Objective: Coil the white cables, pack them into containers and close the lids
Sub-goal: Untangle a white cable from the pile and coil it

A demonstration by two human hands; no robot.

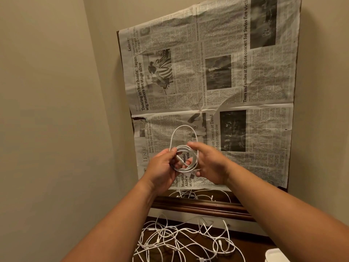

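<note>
A white cable [186,148] is wound into a small coil in the air in front of a newspaper-covered panel. One loose loop stands up above the coil. My left hand [164,167] pinches the coil's left side between thumb and fingers. My right hand [209,163] grips its right side, fingers curled over the loops, with a plug end sticking out below near the thumb. A tangle of several loose white cables [185,241] lies on the dark wooden surface below my forearms.
A newspaper sheet [236,82] covers the panel on the beige wall ahead. A dark wood ledge [198,205] runs under it, with more cable reflected or lying behind. The corner of a white container [277,255] shows at the bottom right.
</note>
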